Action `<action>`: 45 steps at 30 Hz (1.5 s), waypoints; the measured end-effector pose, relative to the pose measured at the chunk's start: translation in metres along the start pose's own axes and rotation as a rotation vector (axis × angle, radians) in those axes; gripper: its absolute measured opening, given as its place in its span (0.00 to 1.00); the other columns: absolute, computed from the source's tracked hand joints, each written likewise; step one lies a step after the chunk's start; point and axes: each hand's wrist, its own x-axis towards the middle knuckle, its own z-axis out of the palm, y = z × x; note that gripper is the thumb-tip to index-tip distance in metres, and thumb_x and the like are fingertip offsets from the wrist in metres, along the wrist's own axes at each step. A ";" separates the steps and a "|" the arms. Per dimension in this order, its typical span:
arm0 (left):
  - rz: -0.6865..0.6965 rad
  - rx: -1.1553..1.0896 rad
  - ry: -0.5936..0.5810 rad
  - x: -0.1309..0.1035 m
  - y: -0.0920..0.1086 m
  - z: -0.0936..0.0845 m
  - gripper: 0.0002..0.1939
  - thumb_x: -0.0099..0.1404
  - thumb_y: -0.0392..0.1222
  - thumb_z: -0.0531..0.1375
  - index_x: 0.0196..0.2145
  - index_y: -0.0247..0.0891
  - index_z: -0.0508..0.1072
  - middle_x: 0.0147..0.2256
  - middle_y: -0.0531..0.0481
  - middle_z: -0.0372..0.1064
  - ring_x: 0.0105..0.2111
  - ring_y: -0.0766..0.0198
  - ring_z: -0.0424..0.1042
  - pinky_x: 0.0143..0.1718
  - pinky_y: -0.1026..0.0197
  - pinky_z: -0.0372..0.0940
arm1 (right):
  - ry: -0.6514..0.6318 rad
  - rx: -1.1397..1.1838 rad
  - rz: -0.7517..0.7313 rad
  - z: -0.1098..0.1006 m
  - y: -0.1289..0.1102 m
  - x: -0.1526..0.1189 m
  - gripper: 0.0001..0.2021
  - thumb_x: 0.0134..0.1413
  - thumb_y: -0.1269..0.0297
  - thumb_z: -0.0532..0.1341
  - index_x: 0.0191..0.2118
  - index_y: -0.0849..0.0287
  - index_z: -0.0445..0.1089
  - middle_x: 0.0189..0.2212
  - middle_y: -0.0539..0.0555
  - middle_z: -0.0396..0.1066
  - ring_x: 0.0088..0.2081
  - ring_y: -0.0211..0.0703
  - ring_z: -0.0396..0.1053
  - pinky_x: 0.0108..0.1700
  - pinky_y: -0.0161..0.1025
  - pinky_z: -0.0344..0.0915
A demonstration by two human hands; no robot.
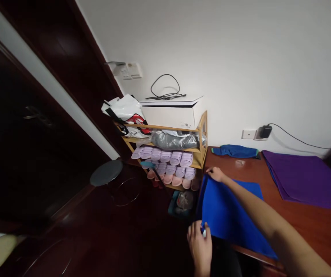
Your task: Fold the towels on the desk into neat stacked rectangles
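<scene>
A blue cloth (225,211) lies over the left end of a reddish-brown wooden table (306,227). My left hand (199,240) is closed on its near left corner, at the table's front edge. At the far left corner, my right hand (215,174) pinches the same cloth, with my forearm stretched across it. The cloth's left edge is slightly raised between both hands.
Folded purple cloth (309,179) lies on the table's right part, and a blue sleeve-like item (236,151) by the wall. Left of the table stand a wooden shoe rack (203,142) with slippers, a bin (172,209) and a round stool (107,172).
</scene>
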 end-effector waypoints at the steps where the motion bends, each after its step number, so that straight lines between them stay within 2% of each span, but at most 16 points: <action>1: 0.019 0.065 0.051 0.002 -0.021 0.002 0.16 0.71 0.53 0.55 0.36 0.44 0.79 0.37 0.42 0.77 0.40 0.49 0.75 0.43 0.50 0.69 | -0.034 -0.025 -0.001 0.014 -0.002 0.003 0.15 0.52 0.72 0.59 0.40 0.55 0.81 0.41 0.53 0.82 0.47 0.46 0.78 0.54 0.37 0.69; 3: 0.030 0.117 0.111 0.001 -0.053 0.009 0.17 0.71 0.54 0.55 0.34 0.44 0.79 0.39 0.42 0.76 0.39 0.49 0.75 0.43 0.49 0.69 | -0.076 -0.078 -0.004 0.033 0.001 0.004 0.18 0.50 0.74 0.59 0.44 0.57 0.81 0.43 0.55 0.82 0.50 0.47 0.77 0.56 0.39 0.68; 6: -0.006 0.077 0.140 -0.005 -0.075 0.022 0.20 0.72 0.58 0.54 0.32 0.43 0.77 0.37 0.42 0.75 0.37 0.50 0.75 0.42 0.50 0.69 | -0.094 -0.151 -0.016 0.046 0.013 0.005 0.27 0.49 0.76 0.58 0.56 0.61 0.76 0.54 0.61 0.76 0.58 0.49 0.72 0.63 0.42 0.62; 8: -0.037 0.041 0.153 -0.007 -0.077 0.030 0.21 0.72 0.60 0.54 0.34 0.43 0.77 0.36 0.43 0.74 0.38 0.50 0.76 0.42 0.50 0.70 | -0.110 -0.191 -0.025 0.048 0.020 0.008 0.31 0.50 0.76 0.58 0.62 0.62 0.71 0.60 0.63 0.71 0.62 0.50 0.67 0.67 0.43 0.58; 10: -0.056 0.017 0.179 -0.007 -0.077 0.035 0.22 0.72 0.61 0.54 0.38 0.43 0.77 0.37 0.42 0.75 0.38 0.49 0.76 0.41 0.50 0.71 | -0.137 -0.222 -0.029 0.050 0.023 0.013 0.31 0.50 0.76 0.58 0.62 0.63 0.70 0.61 0.64 0.69 0.63 0.50 0.66 0.67 0.43 0.57; 14: -0.049 0.059 0.226 -0.003 -0.083 0.040 0.20 0.71 0.58 0.54 0.39 0.43 0.80 0.41 0.40 0.76 0.41 0.47 0.77 0.42 0.48 0.72 | -0.155 -0.249 -0.012 0.054 0.019 0.017 0.22 0.56 0.74 0.57 0.55 0.60 0.75 0.60 0.64 0.70 0.58 0.49 0.70 0.63 0.41 0.60; 17: -0.010 0.080 0.177 0.001 -0.086 0.038 0.16 0.69 0.52 0.55 0.34 0.46 0.79 0.41 0.41 0.78 0.41 0.47 0.78 0.43 0.48 0.72 | -0.129 -0.232 0.001 0.052 0.011 0.011 0.15 0.59 0.71 0.57 0.50 0.58 0.75 0.55 0.63 0.73 0.54 0.50 0.73 0.58 0.43 0.64; 20: -0.034 0.030 0.074 0.006 -0.080 0.030 0.14 0.68 0.50 0.54 0.33 0.47 0.78 0.34 0.44 0.78 0.36 0.50 0.79 0.39 0.52 0.73 | -0.098 -0.166 -0.040 0.035 0.004 -0.003 0.12 0.60 0.69 0.58 0.47 0.56 0.75 0.48 0.60 0.78 0.50 0.50 0.74 0.54 0.43 0.66; 22: -0.098 -0.024 0.020 0.011 -0.070 0.021 0.15 0.69 0.51 0.53 0.35 0.47 0.78 0.32 0.45 0.79 0.34 0.51 0.80 0.37 0.54 0.73 | -0.069 -0.102 -0.098 0.011 0.002 -0.016 0.10 0.61 0.67 0.58 0.45 0.56 0.74 0.45 0.58 0.79 0.48 0.48 0.75 0.53 0.41 0.66; 26: -0.143 -0.180 -0.063 0.029 -0.042 -0.004 0.16 0.65 0.57 0.56 0.33 0.46 0.77 0.34 0.44 0.82 0.38 0.48 0.82 0.38 0.54 0.74 | 0.027 0.005 -0.188 -0.061 0.012 -0.059 0.11 0.60 0.59 0.59 0.43 0.56 0.75 0.42 0.57 0.80 0.43 0.48 0.75 0.48 0.42 0.68; 30: -0.102 -0.364 -0.064 0.057 -0.003 -0.034 0.24 0.55 0.66 0.64 0.33 0.43 0.79 0.34 0.41 0.82 0.38 0.46 0.82 0.41 0.50 0.76 | 0.133 0.120 -0.197 -0.145 0.025 -0.125 0.20 0.56 0.47 0.63 0.45 0.57 0.78 0.40 0.57 0.80 0.39 0.49 0.74 0.44 0.43 0.69; 33: -0.015 -0.487 -0.178 0.081 0.041 -0.060 0.25 0.50 0.64 0.70 0.35 0.40 0.82 0.36 0.40 0.83 0.39 0.47 0.82 0.45 0.49 0.77 | 0.167 0.211 -0.178 -0.204 0.021 -0.187 0.24 0.52 0.40 0.66 0.42 0.57 0.80 0.37 0.57 0.80 0.37 0.48 0.72 0.41 0.43 0.68; 36: 0.094 -0.560 -0.357 0.102 0.098 -0.089 0.22 0.48 0.59 0.73 0.34 0.39 0.83 0.36 0.42 0.83 0.38 0.49 0.82 0.45 0.51 0.76 | 0.181 0.240 -0.159 -0.255 0.008 -0.249 0.24 0.53 0.39 0.66 0.39 0.57 0.80 0.37 0.56 0.80 0.38 0.46 0.72 0.42 0.42 0.67; 40: 0.189 -0.593 -0.525 0.120 0.173 -0.123 0.21 0.48 0.55 0.75 0.34 0.37 0.83 0.31 0.46 0.81 0.32 0.55 0.80 0.37 0.56 0.76 | 0.221 0.331 -0.118 -0.298 -0.003 -0.316 0.23 0.52 0.40 0.69 0.39 0.58 0.80 0.34 0.54 0.79 0.37 0.45 0.71 0.42 0.41 0.67; 42: 0.215 -0.604 -0.547 0.123 0.203 -0.132 0.21 0.49 0.55 0.75 0.35 0.37 0.83 0.30 0.47 0.80 0.31 0.57 0.79 0.34 0.59 0.74 | 0.259 0.393 -0.106 -0.308 -0.003 -0.340 0.24 0.49 0.40 0.70 0.38 0.58 0.80 0.35 0.54 0.79 0.37 0.45 0.72 0.43 0.42 0.68; 45: 0.267 -0.633 -0.542 0.121 0.232 -0.135 0.20 0.51 0.55 0.74 0.35 0.38 0.83 0.33 0.46 0.81 0.34 0.57 0.78 0.37 0.60 0.73 | 0.341 0.475 -0.072 -0.313 -0.003 -0.365 0.27 0.45 0.37 0.71 0.37 0.58 0.80 0.35 0.56 0.79 0.38 0.46 0.73 0.44 0.43 0.69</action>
